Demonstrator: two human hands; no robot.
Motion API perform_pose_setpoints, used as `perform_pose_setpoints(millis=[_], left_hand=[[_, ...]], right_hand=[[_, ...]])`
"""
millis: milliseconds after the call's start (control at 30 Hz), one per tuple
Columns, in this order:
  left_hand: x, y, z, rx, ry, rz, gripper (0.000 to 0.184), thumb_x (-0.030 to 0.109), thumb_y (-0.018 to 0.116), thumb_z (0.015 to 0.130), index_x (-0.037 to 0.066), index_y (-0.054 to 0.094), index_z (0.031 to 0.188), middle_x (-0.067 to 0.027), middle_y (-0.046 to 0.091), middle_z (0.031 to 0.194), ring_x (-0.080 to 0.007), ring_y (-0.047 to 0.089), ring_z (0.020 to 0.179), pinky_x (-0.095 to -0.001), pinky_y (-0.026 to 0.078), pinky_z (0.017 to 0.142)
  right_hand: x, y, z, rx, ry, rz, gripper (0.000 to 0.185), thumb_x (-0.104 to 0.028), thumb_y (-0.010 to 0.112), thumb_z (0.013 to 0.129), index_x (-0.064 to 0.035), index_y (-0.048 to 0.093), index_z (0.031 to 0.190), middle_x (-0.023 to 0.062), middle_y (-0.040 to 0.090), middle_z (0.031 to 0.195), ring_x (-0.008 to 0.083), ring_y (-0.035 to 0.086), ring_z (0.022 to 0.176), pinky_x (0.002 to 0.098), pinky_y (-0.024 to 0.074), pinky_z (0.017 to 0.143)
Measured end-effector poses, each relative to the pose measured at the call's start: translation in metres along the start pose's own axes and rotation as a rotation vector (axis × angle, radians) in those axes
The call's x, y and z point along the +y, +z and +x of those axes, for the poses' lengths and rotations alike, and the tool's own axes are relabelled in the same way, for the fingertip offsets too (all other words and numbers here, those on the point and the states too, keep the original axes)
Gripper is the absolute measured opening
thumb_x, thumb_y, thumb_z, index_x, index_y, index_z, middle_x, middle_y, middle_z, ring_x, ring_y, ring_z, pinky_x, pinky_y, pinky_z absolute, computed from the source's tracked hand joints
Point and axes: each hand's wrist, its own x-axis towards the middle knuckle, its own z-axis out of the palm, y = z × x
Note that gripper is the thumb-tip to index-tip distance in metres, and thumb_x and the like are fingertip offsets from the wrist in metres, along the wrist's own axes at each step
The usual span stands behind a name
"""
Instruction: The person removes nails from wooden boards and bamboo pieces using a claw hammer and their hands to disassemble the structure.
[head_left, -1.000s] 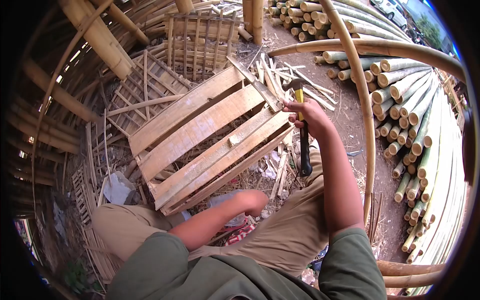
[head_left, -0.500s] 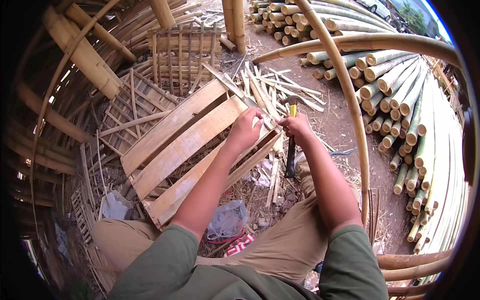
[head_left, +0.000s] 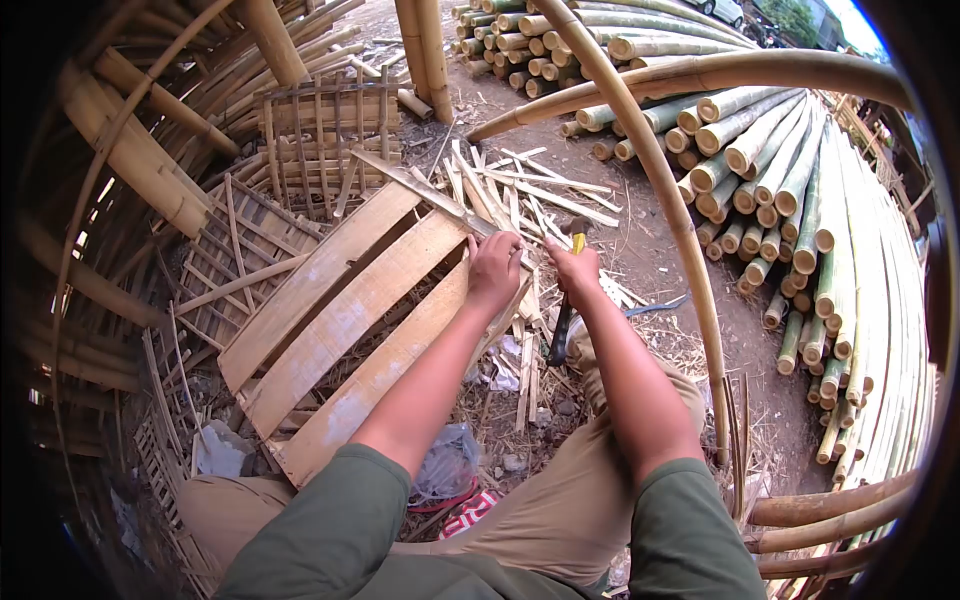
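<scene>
Wooden crate [head_left: 350,318], in the head view, lies ahead and leftward, its right end under the left hand [head_left: 495,268], whose fingers curl, pinching what I cannot tell; the right hand [head_left: 573,272], just beside, is wrapped round a hammer [head_left: 560,335].

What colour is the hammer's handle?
The handle is yellow up top, black below, seen in the head view.

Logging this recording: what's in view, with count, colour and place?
Wooden crate: one, pale, centre
Hammer: one, black-yellow, right of crate
Wood strips: many, pale, beyond crate
Slatted panels: several, brown, left
Bamboo poles: many, green-tan, right
Curved poles: several, tan, right
Plastic bag: one, clear, lower centre
Patterned item: one, red-white, lower centre
Vehicle: one, white, top right
Sleeves: two, green, bottom
Left hand: one, bare, at crate
Right hand: one, bare, on hammer
</scene>
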Motion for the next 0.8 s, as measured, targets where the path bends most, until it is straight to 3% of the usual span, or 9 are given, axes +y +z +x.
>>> perform_pose_setpoints(millis=[67,200,367,500,533,633,667,733,800], left_hand=[[0.0,0.001,-0.004,-0.019,0.018,0.032,0.011,0.012,0.063,0.089,0.009,0.059,0.099,-0.0093,0.065,0.104,-0.0328,0.061,0.111,-0.0702,0.016,0.112],[-0.001,0.0,-0.003,-0.018,0.038,0.086,0.01,0.013,0.063,0.09,0.01,0.059,0.099,-0.0079,0.065,0.103,-0.0309,0.064,0.104,-0.0714,0.013,0.113],[0.008,-0.007,0.005,-0.113,-0.069,0.11,0.01,0.016,0.067,0.087,0.01,0.063,0.094,-0.0067,0.066,0.105,-0.0302,0.064,0.105,-0.0711,0.011,0.113],[0.0,-0.002,0.018,-0.065,0.02,0.074,0.009,0.017,0.071,0.085,0.01,0.067,0.089,-0.0063,0.067,0.119,-0.0318,0.059,0.121,-0.0698,0.008,0.114],[0.001,-0.002,0.018,-0.096,-0.038,0.093,0.011,0.017,0.071,0.085,0.009,0.067,0.09,-0.0102,0.063,0.13,-0.0339,0.049,0.133,-0.0668,0.011,0.116],[0.013,-0.019,0.01,-0.072,-0.153,0.105,0.012,0.017,0.071,0.084,0.007,0.068,0.091,-0.0153,0.059,0.134,-0.0359,0.045,0.136,-0.0559,0.022,0.117],[0.015,-0.036,0.005,-0.112,-0.187,0.015,0.014,0.016,0.071,0.084,0.005,0.069,0.093,-0.018,0.057,0.137,-0.0346,0.048,0.134,-0.0443,0.033,0.114],[0.031,-0.081,-0.014,-0.164,-0.391,-0.057,0.015,0.015,0.07,0.085,0.003,0.069,0.095,-0.0162,0.059,0.134,-0.0315,0.053,0.128,-0.0361,0.038,0.109],[0.014,-0.115,-0.041,-0.217,-0.626,-0.112,0.022,0.018,0.069,0.086,0.0,0.069,0.099,-0.0162,0.069,0.109,-0.0262,0.066,0.104,-0.0362,0.049,0.094]], right_hand=[[0.0,-0.003,-0.004,-0.079,0.023,0.054,0.042,-0.036,0.083,0.08,-0.0043,0.06,0.064,0.0002,0.054,0.053,0.0105,0.046,0.041,0.0282,0.0336,0.039],[0.018,-0.006,0.005,-0.154,-0.003,-0.051,0.041,-0.036,0.086,0.076,-0.0054,0.06,0.069,0.0038,0.058,0.058,0.0139,0.052,0.045,0.0314,0.0401,0.043],[0.035,-0.002,0.011,-0.03,-0.075,-0.348,0.053,-0.046,0.088,0.07,-0.0034,0.056,0.071,0.0122,0.066,0.07,0.0228,0.062,0.063,0.0383,0.0515,0.063],[0.038,-0.001,0.01,-0.052,-0.023,-0.27,0.054,-0.046,0.088,0.07,-0.0041,0.054,0.068,0.01,0.064,0.067,0.0193,0.059,0.055,0.037,0.0487,0.053],[0.038,-0.001,0.008,-0.098,0.006,-0.162,0.049,-0.036,0.089,0.072,-0.0056,0.051,0.068,0.0059,0.06,0.063,0.0149,0.054,0.048,0.0337,0.0426,0.044],[0.027,0.003,-0.002,-0.157,0.022,0.131,0.034,-0.021,0.084,0.079,-0.0068,0.056,0.067,-0.0029,0.048,0.053,0.0073,0.041,0.041,0.0264,0.0286,0.039],[0.02,0.004,-0.005,-0.18,0.044,0.167,0.027,-0.013,0.08,0.081,-0.0054,0.054,0.079,-0.0001,0.053,0.059,0.0089,0.049,0.043,0.0251,0.0318,0.038],[0.011,0.006,-0.009,-0.183,0.03,0.191,0.027,-0.01,0.078,0.081,-0.0053,0.051,0.086,0.0019,0.056,0.064,0.0103,0.053,0.045,0.0248,0.034,0.038],[0.01,0.008,-0.002,-0.244,0.014,0.2,0.033,-0.003,0.071,0.082,-0.006,0.044,0.101,0.0061,0.06,0.076,0.0141,0.062,0.053,0.0247,0.0396,0.039]])
